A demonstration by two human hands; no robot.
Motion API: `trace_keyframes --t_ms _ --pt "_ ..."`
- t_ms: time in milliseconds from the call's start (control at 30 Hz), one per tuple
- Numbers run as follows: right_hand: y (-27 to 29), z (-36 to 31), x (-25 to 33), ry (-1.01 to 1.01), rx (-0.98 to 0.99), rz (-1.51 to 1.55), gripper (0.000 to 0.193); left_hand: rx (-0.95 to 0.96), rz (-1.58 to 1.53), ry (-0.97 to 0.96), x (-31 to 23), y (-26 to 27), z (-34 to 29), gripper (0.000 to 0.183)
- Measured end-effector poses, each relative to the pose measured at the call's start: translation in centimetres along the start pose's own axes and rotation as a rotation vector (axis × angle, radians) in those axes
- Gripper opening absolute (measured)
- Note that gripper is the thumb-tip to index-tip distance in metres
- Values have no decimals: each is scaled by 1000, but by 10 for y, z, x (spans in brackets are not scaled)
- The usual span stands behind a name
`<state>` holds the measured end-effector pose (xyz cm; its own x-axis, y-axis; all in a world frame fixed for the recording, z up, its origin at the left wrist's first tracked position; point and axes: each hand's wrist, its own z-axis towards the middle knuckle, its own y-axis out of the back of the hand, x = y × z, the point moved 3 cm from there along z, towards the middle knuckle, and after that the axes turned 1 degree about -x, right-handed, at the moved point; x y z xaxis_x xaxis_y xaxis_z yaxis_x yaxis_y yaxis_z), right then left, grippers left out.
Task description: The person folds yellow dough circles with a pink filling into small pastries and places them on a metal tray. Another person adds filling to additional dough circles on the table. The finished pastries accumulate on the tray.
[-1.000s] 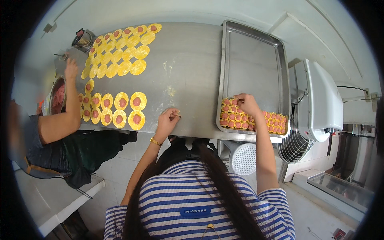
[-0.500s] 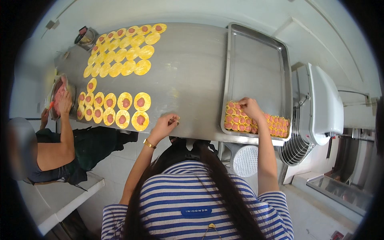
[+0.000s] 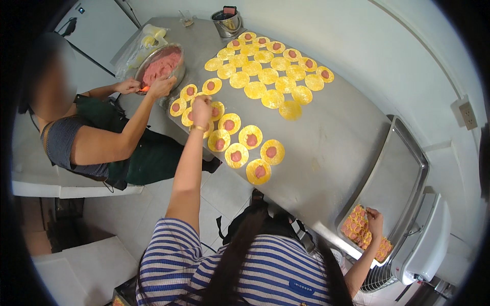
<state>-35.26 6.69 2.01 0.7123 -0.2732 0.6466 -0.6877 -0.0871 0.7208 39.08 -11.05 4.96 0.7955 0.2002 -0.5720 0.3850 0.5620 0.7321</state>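
My left hand [image 3: 201,111] is stretched over the round yellow wrappers near the co-worker, fingers curled together; what they hold, if anything, is hidden. Around it lie yellow wrappers [image 3: 251,136] topped with pink meat paste. My right hand [image 3: 375,223] is at the near end of a metal tray [image 3: 392,162], its fingers bent in a pinch just above rows of small filled dumplings [image 3: 356,224]. I cannot make out what is between those fingers. The dumplings are yellow with pink tops, packed side by side.
Farther back lie more yellow wrappers [image 3: 268,76], most bare. At left, a co-worker [image 3: 138,158] holds an orange-handled tool [image 3: 145,89] at a bowl [image 3: 178,71] of pink paste. A metal pail [image 3: 226,25] stands beyond; a white machine [image 3: 429,239] stands right of the tray.
My left hand has moved from the table's near edge out to the filled wrappers at left. My right hand stays at the tray's dumplings. The whole view has turned toward the left.
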Motion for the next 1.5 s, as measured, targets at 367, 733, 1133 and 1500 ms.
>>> trace_keyframes --t_ms 367,733,1133,1500 --pt "19 -20 41 -106 -152 -238 25 583 274 211 91 -49 118 46" --pt "2 -13 39 -233 -137 -222 32 743 130 2 173 -102 188 31" --pt "-16 -7 39 -145 -44 -209 28 557 -1195 676 115 -100 150 26" --pt "-14 0 38 69 18 -262 25 896 -1450 678 -75 -85 -39 32"
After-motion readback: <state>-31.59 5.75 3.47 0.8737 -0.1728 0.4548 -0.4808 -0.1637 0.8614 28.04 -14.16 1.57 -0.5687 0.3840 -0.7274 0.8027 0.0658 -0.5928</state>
